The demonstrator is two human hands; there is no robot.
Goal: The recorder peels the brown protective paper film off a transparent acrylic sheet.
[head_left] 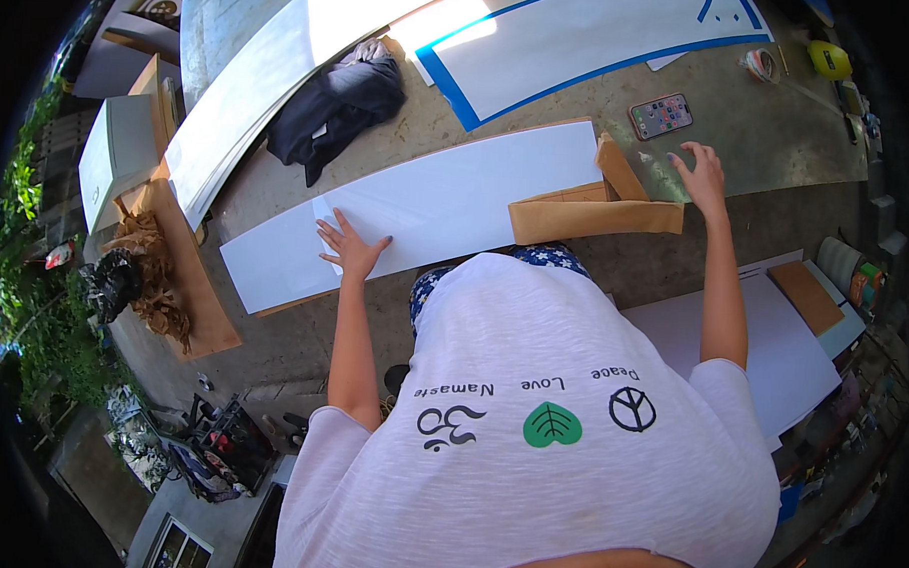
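A long white sheet (468,192) lies across the table's near side, with a second white piece (275,263) at its left end. My left hand (351,246) rests flat on the white surface where the two meet, fingers spread. At the sheet's right end, brown cardboard (597,219) is folded over, with one flap (621,170) standing up at an angle. My right hand (701,176) hovers to the right of the cardboard, fingers apart and holding nothing. Just beyond it a phone (661,116) with a lit screen lies on the table.
A dark cloth (341,105) lies beyond the sheet, beside large stacked white sheets (251,77). Farther off is a white panel edged in blue tape (593,53). A tape roll (760,65) and a yellow tape measure (830,60) sit far right. Crumpled brown paper (153,263) lies left.
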